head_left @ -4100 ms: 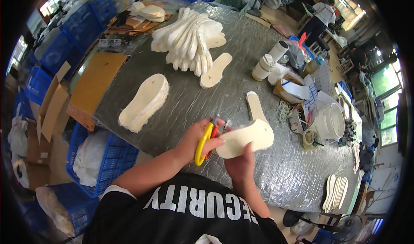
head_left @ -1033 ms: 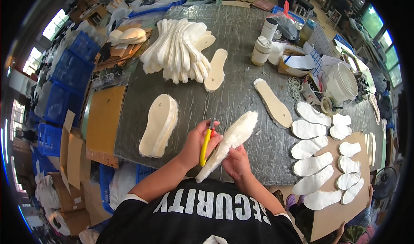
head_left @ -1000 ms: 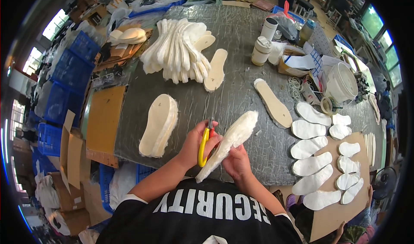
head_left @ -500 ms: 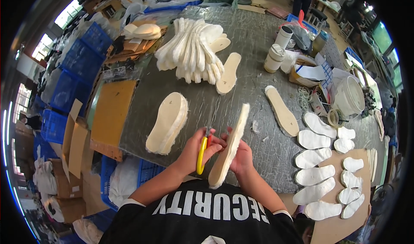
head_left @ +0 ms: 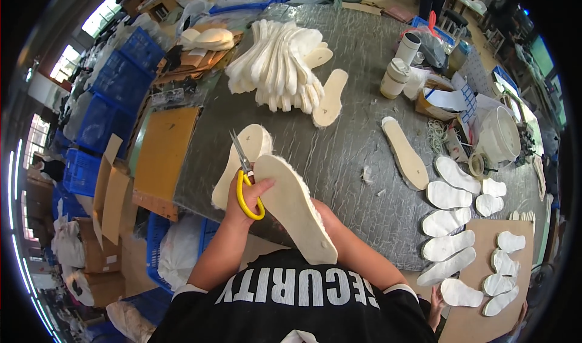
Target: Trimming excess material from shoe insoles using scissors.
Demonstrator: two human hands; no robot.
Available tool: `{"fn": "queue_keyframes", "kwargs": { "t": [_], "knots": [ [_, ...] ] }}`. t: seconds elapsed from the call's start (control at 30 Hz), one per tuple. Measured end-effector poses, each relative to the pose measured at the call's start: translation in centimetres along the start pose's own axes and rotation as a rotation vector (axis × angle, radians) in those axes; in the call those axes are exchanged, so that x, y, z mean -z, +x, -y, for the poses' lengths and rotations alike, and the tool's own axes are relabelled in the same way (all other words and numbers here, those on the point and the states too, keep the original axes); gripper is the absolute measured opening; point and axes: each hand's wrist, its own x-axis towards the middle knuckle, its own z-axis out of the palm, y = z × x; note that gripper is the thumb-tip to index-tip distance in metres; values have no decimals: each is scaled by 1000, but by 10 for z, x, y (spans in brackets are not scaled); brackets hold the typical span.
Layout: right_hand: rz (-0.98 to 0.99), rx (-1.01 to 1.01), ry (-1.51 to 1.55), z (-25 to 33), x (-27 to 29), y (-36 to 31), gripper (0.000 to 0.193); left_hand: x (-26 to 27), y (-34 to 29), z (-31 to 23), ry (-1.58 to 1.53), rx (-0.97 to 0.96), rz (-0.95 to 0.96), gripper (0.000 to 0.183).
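My left hand [head_left: 241,200] is closed around yellow-handled scissors [head_left: 250,212], whose blades point up and away, slightly apart. Its thumb also presses on the top end of a fleece-edged insole [head_left: 294,206], held tilted with its flat cream face toward me. My right forearm [head_left: 361,240] reaches behind this insole, which hides the right hand's fingers. Partly covered by my left hand and the scissors, a small stack of insoles [head_left: 230,167] lies on the table. Farther off sit a large fanned pile of fleece insoles [head_left: 276,64] and a single insole [head_left: 330,99] beside it.
At the right lie another cream insole [head_left: 405,155] and rows of white insoles [head_left: 448,246], some on a cardboard sheet [head_left: 485,234]. Behind them stand a cup [head_left: 395,78] and a white bucket [head_left: 498,138]. Blue crates [head_left: 109,121] line the left. Another person's hand [head_left: 436,306] shows at lower right.
The held insole has turned from edge-on to show its flat face. My left hand and the scissors have moved left and away, over the small stack. My right hand has gone behind the insole.
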Motion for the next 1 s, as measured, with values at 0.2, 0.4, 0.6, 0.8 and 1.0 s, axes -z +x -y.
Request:
{"fn": "queue_keyframes", "kwargs": {
  "t": [0.2, 0.4, 0.6, 0.8, 1.0],
  "knots": [
    [9, 467, -534, 10, 25, -3, 33, 8, -5, -11, 67, -119, -39, 38],
    [-300, 698, -715, -9, 23, 9, 3, 12, -7, 10, 221, -97, -136, 43],
    [-286, 747, -135, -18, 15, 28, 2, 6, -42, 20, 512, 24, 7, 40],
    [-60, 632, -423, -12, 6, 34, 24, 79, -9, -55, 770, -161, -20, 37],
    [-133, 305, -819, -22, 52, 21, 22, 152, 29, -59, 782, -21, -21, 35]
  ]
}}
